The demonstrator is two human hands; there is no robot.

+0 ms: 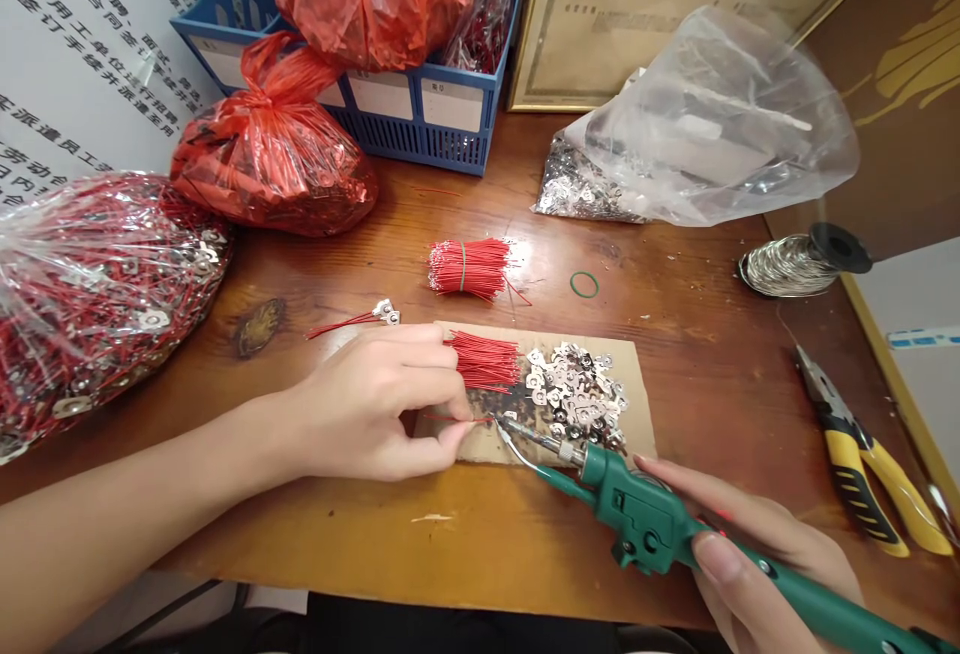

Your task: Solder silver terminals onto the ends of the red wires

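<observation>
My left hand (397,399) pinches a thin red wire (480,420) over a piece of cardboard (637,384). In my right hand (772,544) is a green soldering iron (637,514) with a solder feed tube. Its tip meets the wire's end, close to a small metal tab (509,417). Cut red wires (484,362) lie on the cardboard just beyond my left fingers. To their right is a heap of metal tabs (577,394). A few red wires with tabs on their ends (384,312) rest on the table behind my left hand.
A banded bundle of red wires (469,267) and a green rubber band (584,284) lie behind the cardboard. Filled bags (97,284) stand left, beside a blue rack (420,114). A clear bag of tabs (675,134), a solder spool (799,262) and yellow-black pliers (855,454) are at right.
</observation>
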